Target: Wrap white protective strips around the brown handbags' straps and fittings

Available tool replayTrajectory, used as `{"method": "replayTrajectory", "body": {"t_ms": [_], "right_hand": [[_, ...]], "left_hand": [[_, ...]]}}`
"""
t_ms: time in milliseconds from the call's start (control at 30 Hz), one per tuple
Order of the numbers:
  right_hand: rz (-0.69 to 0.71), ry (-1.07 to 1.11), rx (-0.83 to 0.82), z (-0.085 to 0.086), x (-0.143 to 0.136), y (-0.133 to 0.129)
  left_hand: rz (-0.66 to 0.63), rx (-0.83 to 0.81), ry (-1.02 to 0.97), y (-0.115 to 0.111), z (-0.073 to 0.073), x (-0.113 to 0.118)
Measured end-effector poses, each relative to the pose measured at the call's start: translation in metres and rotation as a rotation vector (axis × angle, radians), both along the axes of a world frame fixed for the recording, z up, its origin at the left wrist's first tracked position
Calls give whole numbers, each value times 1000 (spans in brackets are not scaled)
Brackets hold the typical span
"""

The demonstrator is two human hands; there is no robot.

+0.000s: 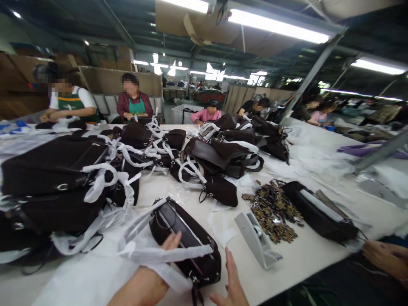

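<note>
Near the front edge of the pale worktop [306, 255], seen from the head camera, a dark brown leather handbag [188, 242] lies on its side with its strap bound in white protective paper wrapping [165, 255]. The left hand [159, 272] rests against the bag's near side, thumb up on the dark panel; its fingers are hidden under the wrapping, so I cannot tell whether they grip anything. The right hand [231, 282] hovers just beside the bag's right end, fingers spread flat and holding nothing.

Judging by this, the step in hand looks like steadying and positioning the bag for handling its wrapped strap; the next move would call for the right hand to close on the bag's end or the paper band while the left hand keeps it from sliding.

Just right of the bag stands a grey tape dispenser [256, 238], then a heap of bronze metal fittings [274, 212]. Piles of wrapped dark bags [63, 178] crowd the left and middle. Another person's hand [387, 259] rests at the far right edge.
</note>
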State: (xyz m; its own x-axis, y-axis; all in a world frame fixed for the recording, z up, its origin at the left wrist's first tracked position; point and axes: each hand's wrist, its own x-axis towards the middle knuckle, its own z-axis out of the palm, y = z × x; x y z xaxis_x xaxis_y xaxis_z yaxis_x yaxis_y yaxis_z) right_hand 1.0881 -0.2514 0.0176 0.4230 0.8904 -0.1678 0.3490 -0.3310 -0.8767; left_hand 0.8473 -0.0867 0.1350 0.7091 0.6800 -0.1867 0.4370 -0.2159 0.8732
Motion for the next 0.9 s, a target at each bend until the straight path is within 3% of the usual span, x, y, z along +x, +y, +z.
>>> {"method": "replayTrajectory", "body": {"t_ms": [100,233,267,400,467,567,667,733,800,900], "right_hand": [[-12,-98,102,-1,-7,26],[-36,-30,180,13,1,49],[-9,-18,180,21,5,55],[169,11,139,69,31,82],[241,41,120,93,45,97],[329,92,67,114,65,121],[325,80,65,102,69,139],[281,57,101,76,57,140],[312,88,139,43,38,134],[310,177,250,2,11,125]], "left_hand": [[64,229,77,28,32,-8],[-94,280,6,39,107,-9],[-176,307,19,40,129,-4],[-181,459,-16,42,208,30],[-175,544,-111,42,236,44],[-165,612,-170,42,261,56],[-151,566,-165,43,262,53],[-150,464,-138,41,242,39],[-111,281,-39,41,202,16],[39,20,199,48,116,-20]]}}
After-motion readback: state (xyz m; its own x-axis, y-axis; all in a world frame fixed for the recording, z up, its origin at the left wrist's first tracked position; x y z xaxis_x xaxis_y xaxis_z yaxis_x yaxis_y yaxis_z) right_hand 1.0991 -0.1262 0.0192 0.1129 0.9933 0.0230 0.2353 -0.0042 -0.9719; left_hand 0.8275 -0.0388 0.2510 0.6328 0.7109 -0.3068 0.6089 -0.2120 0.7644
